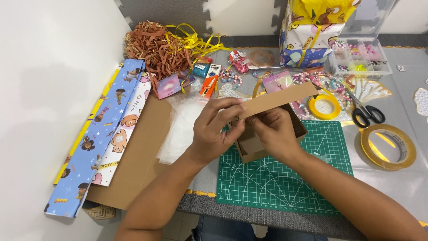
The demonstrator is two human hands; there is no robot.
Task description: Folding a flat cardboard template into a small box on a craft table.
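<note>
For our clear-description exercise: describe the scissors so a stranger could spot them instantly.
Start at the green cutting mat under the hands. Just past its far right corner lie the scissors, between a small yellow tape roll and a larger roll. Black loop handles set them apart.

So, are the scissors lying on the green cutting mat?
No, the scissors lie on the grey table past the right edge of the green cutting mat, next to a roll of tape.
</note>
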